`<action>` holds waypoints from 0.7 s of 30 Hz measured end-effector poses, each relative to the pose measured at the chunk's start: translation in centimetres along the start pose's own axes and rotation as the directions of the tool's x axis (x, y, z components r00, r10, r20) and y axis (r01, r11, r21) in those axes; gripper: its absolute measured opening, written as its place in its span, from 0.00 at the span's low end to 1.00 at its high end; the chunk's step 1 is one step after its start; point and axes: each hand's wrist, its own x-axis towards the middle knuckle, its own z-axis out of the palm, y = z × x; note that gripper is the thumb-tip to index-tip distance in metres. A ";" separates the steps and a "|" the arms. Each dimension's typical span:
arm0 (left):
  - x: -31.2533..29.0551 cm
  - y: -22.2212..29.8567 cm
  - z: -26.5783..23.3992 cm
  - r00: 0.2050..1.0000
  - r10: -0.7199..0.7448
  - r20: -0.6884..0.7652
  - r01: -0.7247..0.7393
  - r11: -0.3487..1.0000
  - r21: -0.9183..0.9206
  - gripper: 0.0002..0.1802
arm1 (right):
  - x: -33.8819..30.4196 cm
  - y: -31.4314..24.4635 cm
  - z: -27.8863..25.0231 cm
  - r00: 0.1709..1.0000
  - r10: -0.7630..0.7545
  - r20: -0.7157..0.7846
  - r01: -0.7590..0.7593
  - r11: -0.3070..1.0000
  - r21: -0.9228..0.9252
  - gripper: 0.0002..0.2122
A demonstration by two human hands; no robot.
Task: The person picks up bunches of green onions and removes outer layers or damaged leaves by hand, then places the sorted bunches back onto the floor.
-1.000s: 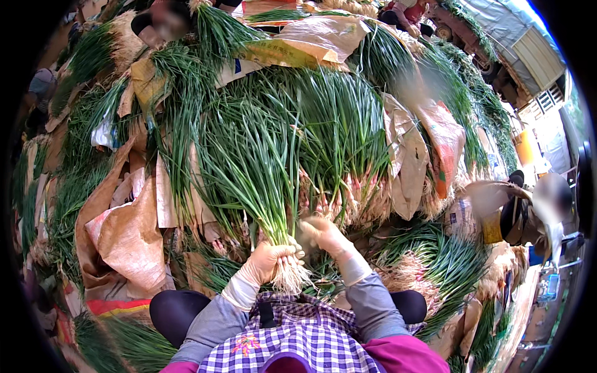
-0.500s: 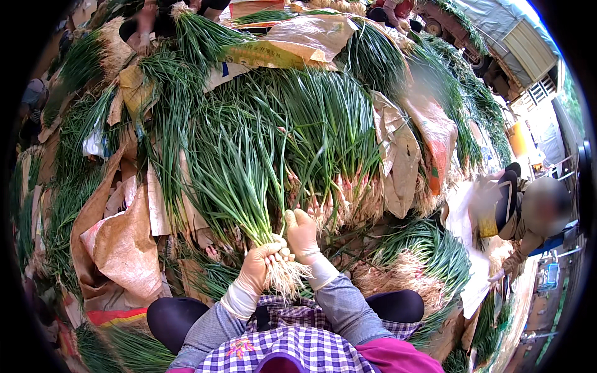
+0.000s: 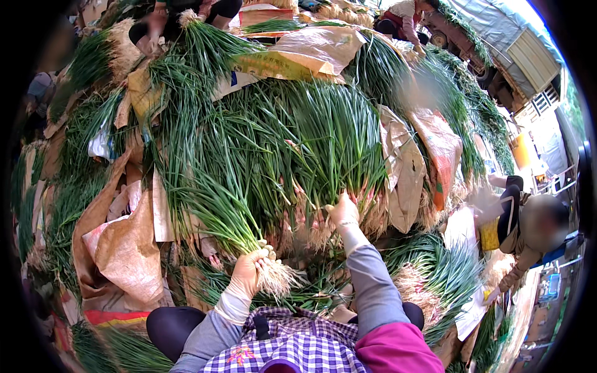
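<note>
My left hand, in a pale glove, is closed round a bunch of spring onions. Their green leaves point up and to the left, and the pale roots hang out to the right of the fist. My right hand, gloved too, is stretched forward to the root ends of a big row of spring onions. Its fingers are curled at the lower stems there; how many stalks they grip is hidden.
Brown woven sacking lies crumpled at the left, and another sack piece is right of the row. A heap of spring onions with roots outward lies by my right knee. A co-worker bends at the far right; others sit at the top.
My right hand has left the bunch and moved forward and right to the stems of the row. My left hand keeps the bunch, now slightly lower and further left.
</note>
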 end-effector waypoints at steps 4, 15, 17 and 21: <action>-2.3 0.3 2.9 0.992 0.037 0.117 -0.050 0.993 0.109 0.14 | 2.3 0.4 -1.4 0.993 -0.114 0.016 0.049 0.545 0.837 0.20; -2.2 -0.8 2.8 0.993 -0.069 0.092 0.009 0.843 0.538 0.09 | -11.2 -4.1 -0.8 0.646 -0.432 0.629 -0.193 0.705 0.682 0.15; -1.9 -1.4 2.5 0.995 -0.055 0.079 0.006 0.857 0.515 0.07 | -12.4 -4.1 1.3 0.743 -0.392 0.542 -0.150 0.692 0.706 0.16; -1.2 -1.2 0.7 0.999 -0.041 0.028 0.018 0.826 0.564 0.06 | -12.3 -4.7 3.0 0.861 -0.401 0.313 0.190 0.825 0.533 0.12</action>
